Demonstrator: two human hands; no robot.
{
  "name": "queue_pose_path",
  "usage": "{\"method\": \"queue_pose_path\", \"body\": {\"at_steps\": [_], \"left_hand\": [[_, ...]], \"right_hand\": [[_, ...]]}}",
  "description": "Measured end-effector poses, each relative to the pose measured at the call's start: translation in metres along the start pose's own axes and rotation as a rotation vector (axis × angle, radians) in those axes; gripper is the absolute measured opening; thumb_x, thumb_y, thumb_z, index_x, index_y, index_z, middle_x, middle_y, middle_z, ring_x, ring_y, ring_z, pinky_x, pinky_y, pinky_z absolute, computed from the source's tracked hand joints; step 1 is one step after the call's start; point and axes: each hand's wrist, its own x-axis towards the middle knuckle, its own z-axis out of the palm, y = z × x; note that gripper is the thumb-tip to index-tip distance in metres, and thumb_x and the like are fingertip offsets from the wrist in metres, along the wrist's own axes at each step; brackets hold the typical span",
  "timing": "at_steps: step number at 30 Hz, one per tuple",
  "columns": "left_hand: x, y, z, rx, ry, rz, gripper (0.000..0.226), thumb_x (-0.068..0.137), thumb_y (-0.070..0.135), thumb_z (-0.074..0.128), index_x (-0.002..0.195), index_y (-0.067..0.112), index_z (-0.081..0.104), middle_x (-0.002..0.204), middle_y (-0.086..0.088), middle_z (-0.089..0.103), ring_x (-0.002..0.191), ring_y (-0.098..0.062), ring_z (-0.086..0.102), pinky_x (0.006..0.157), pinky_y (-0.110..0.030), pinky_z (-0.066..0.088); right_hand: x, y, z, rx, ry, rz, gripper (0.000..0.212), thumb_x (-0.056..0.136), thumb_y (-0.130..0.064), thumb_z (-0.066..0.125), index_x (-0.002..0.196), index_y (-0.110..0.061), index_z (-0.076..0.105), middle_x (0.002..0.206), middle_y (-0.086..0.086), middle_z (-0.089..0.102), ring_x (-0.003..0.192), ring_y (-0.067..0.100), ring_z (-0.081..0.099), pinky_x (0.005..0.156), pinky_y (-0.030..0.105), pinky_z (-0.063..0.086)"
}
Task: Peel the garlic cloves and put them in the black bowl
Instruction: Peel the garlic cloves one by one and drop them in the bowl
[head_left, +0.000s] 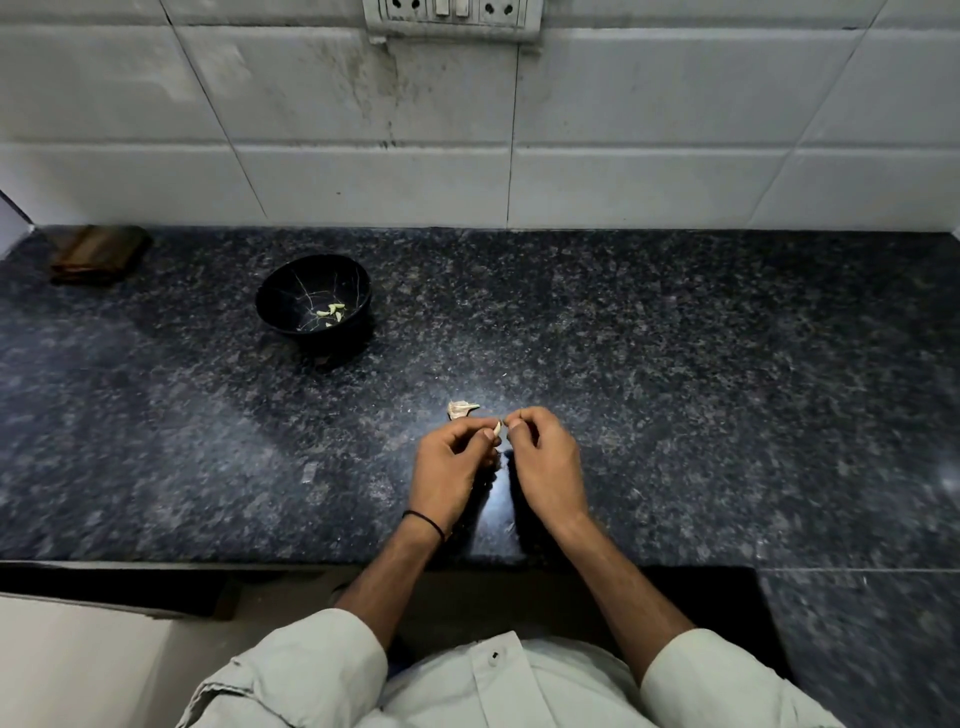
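**2 hands meet on 1 clove**

Both forearms reach forward, bare from the elbows down, and angle inward so that the 2 hands almost touch. The left hand (449, 467) has its fingers curled, with thumb and forefinger pinching a small garlic clove (497, 428). The right hand (545, 460), its back turned up, is curled as well, thumb and forefinger tips pinching the clove's upper end. A thin dark band (426, 522) circles the left wrist.
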Motion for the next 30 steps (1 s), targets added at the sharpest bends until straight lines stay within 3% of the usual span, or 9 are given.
{"method": "queue_pose_path", "body": {"at_steps": [2, 6, 10, 13, 16, 24, 30], "left_hand": [[0.001, 0.001, -0.002, 0.044, -0.008, 0.016, 0.016, 0.096, 0.007, 0.061, 0.1, 0.012, 0.076, 0.088, -0.005, 0.077, 0.084, -0.023, 0.073, 0.074, -0.033, 0.06], [0.004, 0.006, -0.004, 0.102, 0.015, 0.042, 0.014, 0.096, 0.009, 0.061, 0.096, 0.008, 0.075, 0.083, -0.004, 0.075, 0.073, -0.011, 0.069, 0.062, -0.019, 0.052], [0.007, 0.005, -0.004, 0.029, 0.039, -0.008, 0.01, 0.096, 0.009, 0.062, 0.096, 0.005, 0.072, 0.078, -0.005, 0.069, 0.065, -0.011, 0.063, 0.058, -0.027, 0.054], [0.007, 0.003, -0.004, -0.023, 0.046, -0.008, 0.014, 0.096, 0.002, 0.06, 0.1, 0.007, 0.072, 0.094, -0.009, 0.071, 0.072, -0.015, 0.064, 0.061, -0.036, 0.057], [0.007, 0.004, -0.004, -0.033, 0.052, 0.001, 0.017, 0.095, 0.0, 0.06, 0.101, 0.008, 0.074, 0.096, -0.002, 0.074, 0.078, -0.016, 0.066, 0.069, -0.038, 0.057], [0.01, 0.005, -0.007, 0.07, 0.034, 0.08, 0.018, 0.093, -0.001, 0.061, 0.1, 0.008, 0.076, 0.096, -0.002, 0.075, 0.089, -0.016, 0.07, 0.08, -0.03, 0.059], [0.009, 0.007, -0.007, 0.069, 0.022, 0.106, 0.017, 0.092, -0.003, 0.063, 0.098, 0.006, 0.076, 0.094, -0.003, 0.075, 0.086, -0.01, 0.07, 0.073, -0.019, 0.055]], "right_hand": [[0.001, 0.001, -0.002, 0.015, -0.017, -0.063, 0.01, 0.099, -0.023, 0.057, 0.099, -0.02, 0.067, 0.095, -0.007, 0.068, 0.089, 0.008, 0.063, 0.075, 0.022, 0.05], [0.001, 0.0, -0.006, 0.06, -0.071, -0.098, 0.006, 0.096, -0.017, 0.063, 0.094, -0.02, 0.069, 0.088, -0.008, 0.07, 0.084, 0.005, 0.065, 0.073, 0.016, 0.051], [0.003, 0.003, -0.006, 0.092, -0.078, -0.06, 0.007, 0.096, -0.018, 0.064, 0.091, -0.017, 0.069, 0.083, -0.005, 0.07, 0.077, 0.006, 0.065, 0.072, 0.022, 0.051], [0.004, 0.002, -0.005, 0.112, -0.095, -0.026, 0.011, 0.097, -0.02, 0.062, 0.091, -0.016, 0.07, 0.079, -0.005, 0.07, 0.071, 0.005, 0.064, 0.067, 0.023, 0.051], [0.003, 0.0, -0.005, 0.118, -0.123, -0.02, 0.014, 0.098, -0.02, 0.061, 0.09, -0.015, 0.07, 0.077, -0.003, 0.07, 0.067, 0.005, 0.063, 0.061, 0.02, 0.049], [0.004, -0.002, -0.011, 0.032, -0.126, -0.122, 0.015, 0.097, -0.023, 0.062, 0.091, -0.017, 0.074, 0.078, -0.005, 0.071, 0.074, 0.008, 0.066, 0.069, 0.031, 0.053], [0.004, -0.004, -0.014, 0.016, -0.125, -0.153, 0.015, 0.096, -0.025, 0.063, 0.09, -0.018, 0.075, 0.077, -0.006, 0.071, 0.073, 0.008, 0.066, 0.07, 0.036, 0.054]]}}
